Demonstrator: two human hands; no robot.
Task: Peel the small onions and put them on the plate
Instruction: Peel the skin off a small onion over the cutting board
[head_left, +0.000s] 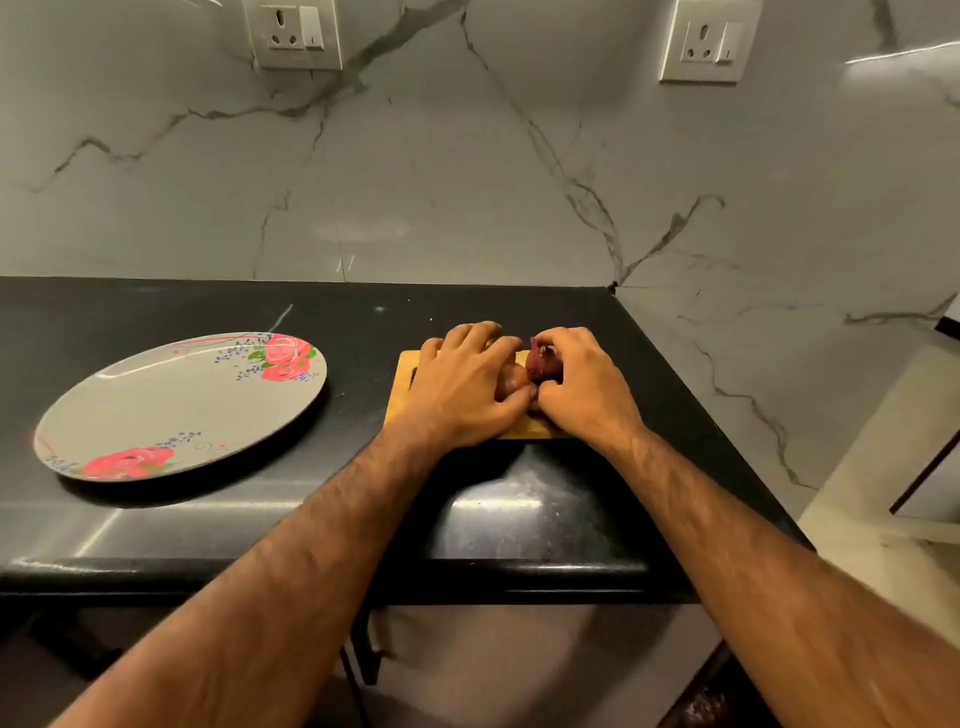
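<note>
Both hands were close together over a wooden cutting board (402, 400), which lay on the black countertop (208, 519) toward its right end. The thumbs almost met at the board's middle.

The right hand (582, 387) was curled round a dark red onion (543, 359). Its fingers wrapped the far side and its thumb pressed in at the near side. The onion's tufted tip pointed up and away, toward 12 o'clock. It was held just above the board or resting on it; the view could not settle which.

The left hand (460, 387) lay at 9 o'clock of the right hand with its knuckles up. Its fingers were bent over a paler brownish onion (511, 380) and its thumb closed in beneath. Only a small part of that onion showed between thumb and fingers. It sat just beside the dark red one, at about 8 o'clock of it, and the two seemed to touch.

The plate (156, 410), grey with pink rose prints, stood on the countertop at 9 o'clock of the board, well apart from it. No onion lay on it.

Behind the countertop rose a grey veined marble wall (467, 182). It carried one wall socket (293, 34) at 11 o'clock of the hands and a second socket (709, 44) at 1 o'clock. Both forearms reached in from the lower edge of the view.
</note>
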